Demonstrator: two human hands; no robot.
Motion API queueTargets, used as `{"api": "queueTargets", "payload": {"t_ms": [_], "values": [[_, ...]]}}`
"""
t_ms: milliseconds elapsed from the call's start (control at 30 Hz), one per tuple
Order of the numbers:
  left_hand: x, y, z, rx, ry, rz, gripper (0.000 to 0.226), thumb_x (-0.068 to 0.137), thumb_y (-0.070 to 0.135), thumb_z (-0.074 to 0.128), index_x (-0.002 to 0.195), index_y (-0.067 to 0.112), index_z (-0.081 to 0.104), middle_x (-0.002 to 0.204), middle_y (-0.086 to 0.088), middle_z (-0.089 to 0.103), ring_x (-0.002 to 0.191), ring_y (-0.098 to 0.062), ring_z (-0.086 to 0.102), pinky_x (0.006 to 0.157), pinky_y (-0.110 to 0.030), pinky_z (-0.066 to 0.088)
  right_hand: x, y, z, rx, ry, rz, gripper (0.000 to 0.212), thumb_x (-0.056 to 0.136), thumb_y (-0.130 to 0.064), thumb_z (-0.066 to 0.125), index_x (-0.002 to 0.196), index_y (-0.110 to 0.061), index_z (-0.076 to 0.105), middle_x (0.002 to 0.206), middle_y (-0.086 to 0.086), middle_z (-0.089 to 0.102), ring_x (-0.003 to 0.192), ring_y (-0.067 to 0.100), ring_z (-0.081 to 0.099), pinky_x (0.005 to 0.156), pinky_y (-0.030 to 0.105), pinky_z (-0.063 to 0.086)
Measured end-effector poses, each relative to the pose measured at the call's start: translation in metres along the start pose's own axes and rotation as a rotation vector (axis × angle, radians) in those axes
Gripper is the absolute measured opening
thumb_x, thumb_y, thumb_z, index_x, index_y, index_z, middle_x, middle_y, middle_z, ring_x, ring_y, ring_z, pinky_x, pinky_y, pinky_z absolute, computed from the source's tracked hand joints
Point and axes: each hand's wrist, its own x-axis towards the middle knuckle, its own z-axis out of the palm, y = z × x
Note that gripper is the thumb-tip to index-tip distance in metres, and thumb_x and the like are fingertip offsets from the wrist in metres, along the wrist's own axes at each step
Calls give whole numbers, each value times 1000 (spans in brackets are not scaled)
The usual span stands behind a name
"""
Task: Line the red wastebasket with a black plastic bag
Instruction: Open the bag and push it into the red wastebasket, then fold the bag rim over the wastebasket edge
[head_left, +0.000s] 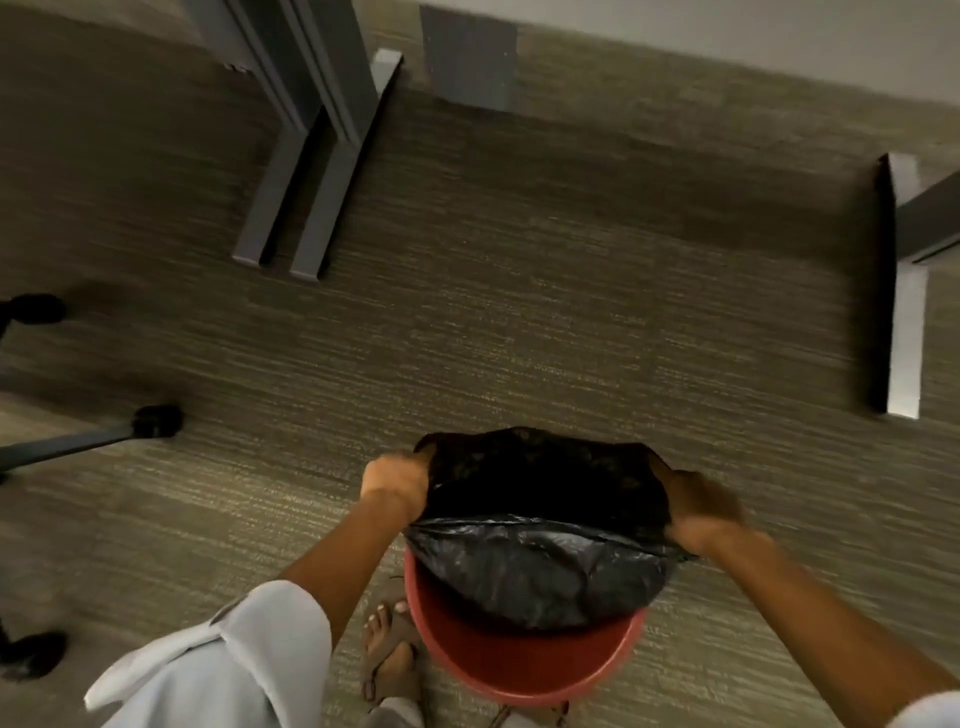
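At the far left edge of the carpeted floor (519, 322) stand the black castors and grey legs of a chair base (78, 441), partly cut off by the frame. Behind, grey metal bench legs (291, 208) rest on the floor, with another pair at the right.

Low in the middle, the left hand (397, 480) is closed on the left side of the mouth of the thin black plastic bag (540, 556). The right hand (701, 512) is closed on the right side of the same mouth. The two hands are apart and they stretch the opening wide between them, so the long axis of the mouth runs from left to right.

The round red plastic wastebasket (524, 665) stands on the floor just below the hands and closer to the person, beside a foot in a brown sandal (389, 660). The body of the bag hangs down into the near part of the wastebasket, but the mouth is above the rim and not yet folded over it. I judge that the next move must bring the mouth down and toward the person, and both hands seem about equally near.

The right hand is blurred, so its fingers are hard to see. The inside of the wastebasket is hidden by the bag.
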Motion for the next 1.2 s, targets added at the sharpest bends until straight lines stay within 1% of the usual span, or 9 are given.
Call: {"api": "queueTargets", "payload": {"t_ms": [100,267,400,533,667,867,967,1033,1200], "values": [[11,-3,12,48,-93,-50,37,93,19,50,130,20,57,128,-7,63,117,-28,62,90,-38,52,-2,6,12,-26,-83,-17,68,81,-39,58,142,-47,29,112,4,70,96,29,68,72,33,54],[-6,-15,35,-63,-267,-53,37,89,17,51,125,16,59,130,-10,62,122,-30,59,100,-42,50,-31,8,45,115,-237,-25,46,80,-34,58,125,-28,56,120,7,69,109,28,65,85,34,54],[-36,-23,52,-369,-268,-21,47,82,18,58,129,19,55,122,-11,66,113,-30,62,95,-40,52,-67,-4,72,441,-292,11,53,79,-37,69,128,-27,52,119,4,69,109,27,64,77,28,45],[-80,-22,78,-739,-150,-36,84,72,11,69,145,29,32,115,-8,69,104,-29,66,86,-38,56,-106,-25,111,751,-260,125,67,75,-24,77,135,-19,48,119,7,66,112,29,62,89,33,48],[-108,-11,109,-901,-184,-161,74,68,3,70,135,16,41,110,-11,68,104,-31,66,84,-40,56,-129,-45,151,918,-299,221,65,69,-9,85,126,-11,56,114,10,70,109,29,64,96,42,52],[-121,-4,133,-855,-63,-303,34,79,4,62,110,18,60,93,-11,73,90,-32,70,72,-34,55,-138,-64,189,1011,-238,395,12,78,-6,78,81,-17,72,90,13,74,90,30,68,74,35,48],[-115,3,140,-949,-106,-436,23,81,-6,59,69,13,65,60,-4,66,45,-5,65,41,-21,50,-132,-61,197,1168,-181,597,4,83,-8,76,84,-6,73,69,10,68,61,24,57,61,35,42],[-109,6,144,-1165,-122,-604,31,86,-9,54,62,8,62,49,-5,59,27,-6,52,28,-18,39,-128,-55,198,1288,-132,684,3,88,-10,71,84,-10,71,49,1,54,46,17,43,45,28,36],[-94,11,143,-1855,-48,-882,30,98,-1,42,72,13,46,54,-9,53,48,-18,48,52,-27,43,-109,-31,179,1730,1,760,8,96,-13,59,88,-16,59,58,2,49,37,5,39,29,16,29]]}}
